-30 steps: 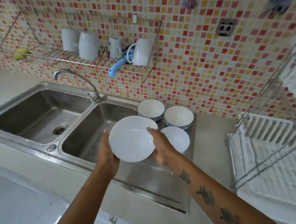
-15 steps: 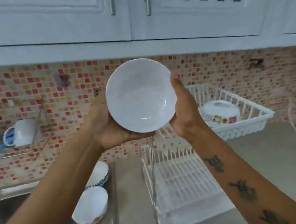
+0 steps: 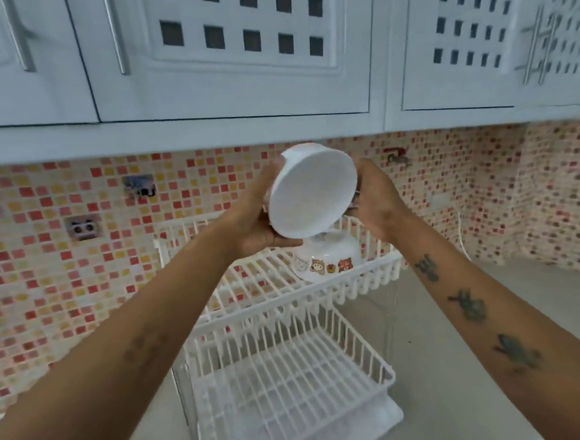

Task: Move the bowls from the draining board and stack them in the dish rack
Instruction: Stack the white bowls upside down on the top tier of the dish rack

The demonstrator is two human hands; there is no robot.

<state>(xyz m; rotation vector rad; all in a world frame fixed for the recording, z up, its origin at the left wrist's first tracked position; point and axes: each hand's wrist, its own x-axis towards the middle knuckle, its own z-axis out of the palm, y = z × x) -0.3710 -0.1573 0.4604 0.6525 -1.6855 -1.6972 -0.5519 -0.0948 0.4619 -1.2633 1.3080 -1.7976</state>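
Observation:
I hold a plain white bowl [image 3: 309,192] in the air with both hands, tilted so its opening faces me and down. My left hand [image 3: 261,218] grips its left rim and my right hand [image 3: 375,202] its right rim. Just below it an upturned white bowl with cartoon animal stickers [image 3: 325,260] rests on the upper tier of the white two-tier dish rack [image 3: 251,281]. The rack's lower tier [image 3: 285,374] holds no dishes. The draining board and its other bowls are out of view.
White wall cupboards [image 3: 235,51] hang close above the held bowl. The mosaic tile wall has a socket [image 3: 83,228] at the left. Grey worktop [image 3: 446,363] stretches to the right of the rack.
The view swung from the sink to the rack. Both hands carried the white bowl up and right, then tipped it over above the stickered bowl.

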